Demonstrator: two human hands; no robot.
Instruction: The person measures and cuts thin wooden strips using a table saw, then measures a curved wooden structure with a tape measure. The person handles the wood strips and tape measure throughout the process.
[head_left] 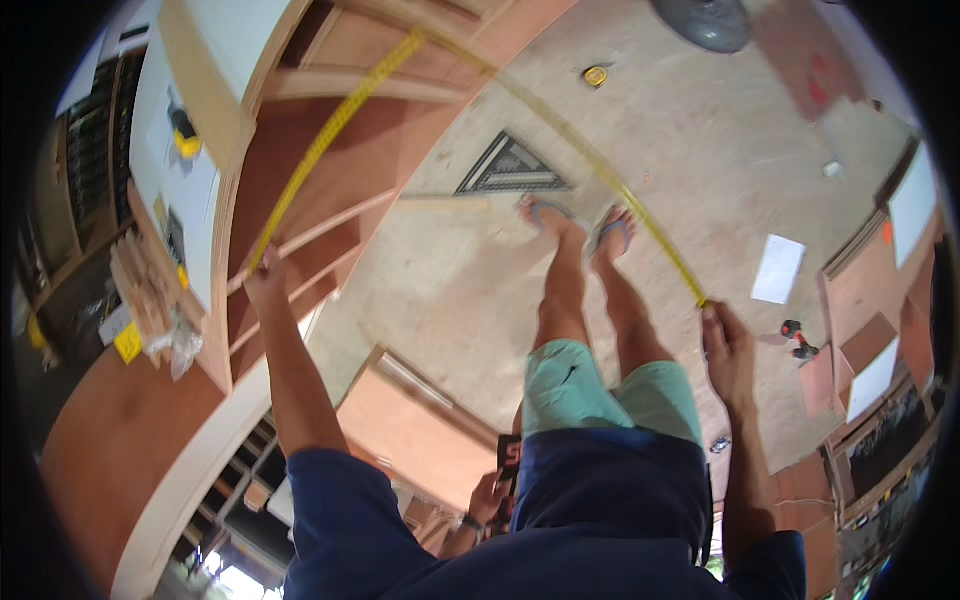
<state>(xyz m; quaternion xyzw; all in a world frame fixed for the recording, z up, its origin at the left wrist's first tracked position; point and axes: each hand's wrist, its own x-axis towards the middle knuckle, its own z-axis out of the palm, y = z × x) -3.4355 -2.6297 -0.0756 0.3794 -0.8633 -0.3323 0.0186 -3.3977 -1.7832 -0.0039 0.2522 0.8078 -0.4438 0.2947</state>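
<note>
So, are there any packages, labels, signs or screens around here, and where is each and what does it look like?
White sheet of paper: flat on the plywood floor at right, rectangular.
Yellow tag: at far left by the stacked wood, small and squarish.
Dark object with red markings: low centre, held by another person's hand; what it is cannot be told.
No screens can be seen.

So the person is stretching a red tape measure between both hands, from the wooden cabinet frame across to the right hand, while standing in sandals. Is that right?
Not quite: the tape measure is yellow, not red. The head view shows it arching from the left hand at the wooden cabinet frame across to the right hand, with the sandals on the floor below.
</note>
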